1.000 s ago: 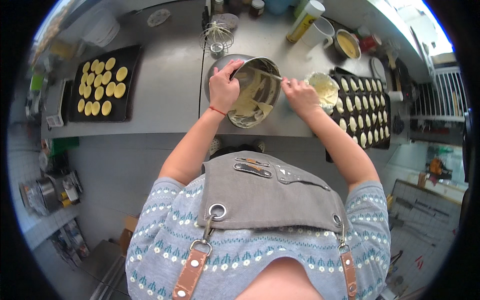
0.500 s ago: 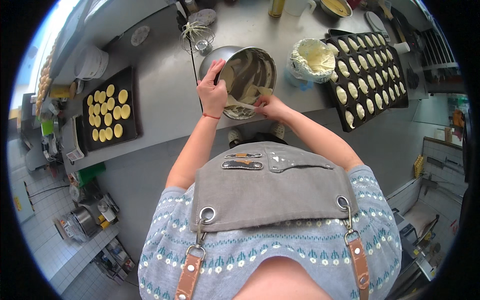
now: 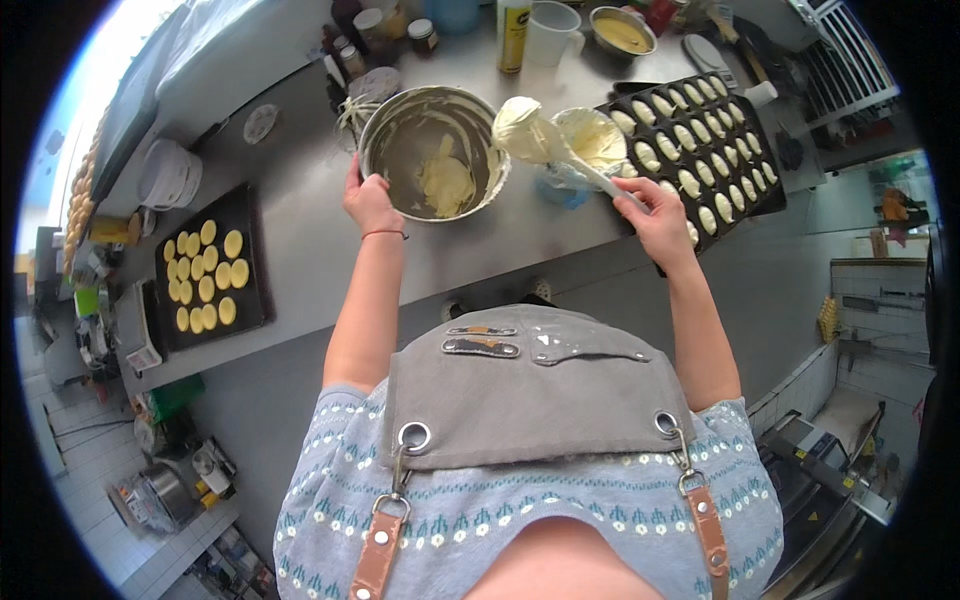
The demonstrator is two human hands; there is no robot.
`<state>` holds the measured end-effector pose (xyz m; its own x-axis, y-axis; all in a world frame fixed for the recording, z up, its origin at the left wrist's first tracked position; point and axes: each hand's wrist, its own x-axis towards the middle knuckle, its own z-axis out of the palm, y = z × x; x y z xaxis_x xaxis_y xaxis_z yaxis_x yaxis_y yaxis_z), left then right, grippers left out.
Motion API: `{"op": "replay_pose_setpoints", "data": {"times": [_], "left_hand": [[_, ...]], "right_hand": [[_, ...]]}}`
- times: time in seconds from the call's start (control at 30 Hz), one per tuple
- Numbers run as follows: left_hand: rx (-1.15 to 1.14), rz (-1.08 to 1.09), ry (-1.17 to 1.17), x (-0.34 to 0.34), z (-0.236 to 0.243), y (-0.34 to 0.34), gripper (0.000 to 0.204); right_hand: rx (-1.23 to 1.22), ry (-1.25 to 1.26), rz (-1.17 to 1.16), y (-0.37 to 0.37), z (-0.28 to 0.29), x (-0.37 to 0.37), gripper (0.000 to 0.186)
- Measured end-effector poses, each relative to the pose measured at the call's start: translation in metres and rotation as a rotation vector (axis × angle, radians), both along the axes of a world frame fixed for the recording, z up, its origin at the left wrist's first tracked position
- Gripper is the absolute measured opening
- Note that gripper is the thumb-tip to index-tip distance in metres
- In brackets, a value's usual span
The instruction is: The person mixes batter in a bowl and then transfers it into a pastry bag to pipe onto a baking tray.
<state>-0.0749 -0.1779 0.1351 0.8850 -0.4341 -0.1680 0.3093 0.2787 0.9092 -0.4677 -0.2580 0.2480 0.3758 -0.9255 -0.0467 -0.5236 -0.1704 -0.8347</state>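
My left hand point(image 3: 374, 206) is closed on the near left rim of a metal mixing bowl point(image 3: 400, 150), which is tilted. Pale cream point(image 3: 447, 185) lies in a heap inside it, with smears up the wall. In my right hand point(image 3: 655, 222) is the handle of a spatula point(image 3: 590, 175), its head thickly loaded with cream and raised just right of the bowl. Below and beside that head stands a container point(image 3: 590, 140) with a clear, crinkled bag opened over its rim, partly filled with cream. The spatula's shaft crosses in front of it.
A dark moulded tray point(image 3: 700, 150) of cream-topped pieces lies at right. At left a black baking tray point(image 3: 262, 290) holds several yellow ovals. A whisk point(image 3: 357, 112) is behind the bowl; a spray can point(image 3: 513, 38), plastic jug point(image 3: 552, 35) and small bowl point(image 3: 624, 33) stand at the back.
The spatula has come up out of the bowl with cream on it and moved right toward the bag-lined container. The bowl is tipped less, and my left hand now grips its rim.
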Motion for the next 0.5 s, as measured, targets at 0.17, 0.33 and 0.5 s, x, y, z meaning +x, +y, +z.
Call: {"op": "replay_pose_setpoints", "data": {"times": [0.17, 0.33, 0.5], "left_hand": [[-0.062, 0.027, 0.073, 0.004, -0.027, -0.002, 0.063], [0.021, 0.101, -0.997, -0.080, 0.048, 0.011, 0.049], [0.219, -0.992, 0.030, -0.176, -0.023, -0.013, 0.034]], "right_hand": [[-0.521, 0.419, -0.095, -0.021, 0.028, -0.024, 0.022], [-0.863, 0.623, -0.019, -0.038, 0.001, -0.051, 0.015], [-0.866, 0.619, 0.031, -0.050, -0.014, -0.045, 0.020]]}}
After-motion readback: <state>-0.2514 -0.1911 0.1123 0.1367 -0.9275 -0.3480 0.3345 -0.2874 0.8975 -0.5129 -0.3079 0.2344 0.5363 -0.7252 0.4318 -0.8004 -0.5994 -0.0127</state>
